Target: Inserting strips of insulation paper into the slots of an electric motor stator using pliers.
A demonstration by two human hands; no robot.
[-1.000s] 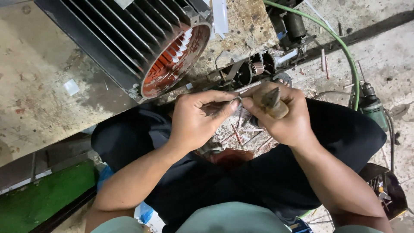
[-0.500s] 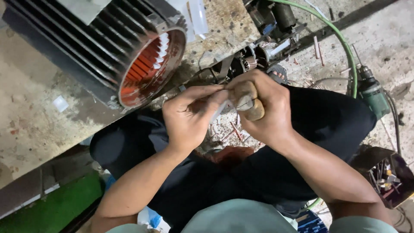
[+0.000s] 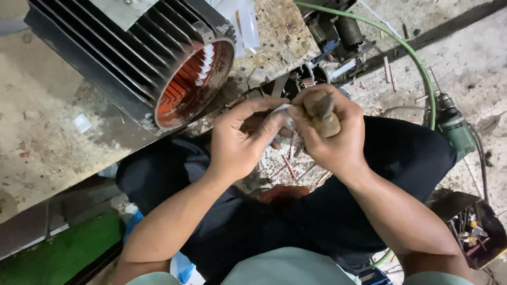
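My right hand (image 3: 332, 140) is closed around a worn brown wooden tool handle (image 3: 323, 113), its butt end pointing up toward me. My left hand (image 3: 240, 140) pinches a small pale piece (image 3: 282, 111) right at the fingertips of the right hand; both hands touch there, above my lap in dark trousers (image 3: 401, 153). What the piece is stays unclear, as fingers cover most of it. Short copper-coloured rods (image 3: 288, 166) lie on the ground between my knees, below the hands.
A big black finned motor housing (image 3: 132, 53) with orange-red windings (image 3: 185, 82) lies at upper left on the concrete floor (image 3: 42, 132). A green hose (image 3: 417, 63) runs to a green power drill (image 3: 454, 126) at right. Small motor parts (image 3: 338, 31) sit beyond the hands. A box of bits (image 3: 475, 232) is lower right.
Both hands have drawn closer together and risen slightly toward me. The right hand has turned the wooden handle more upright. The view has shifted, with the motor housing now further left.
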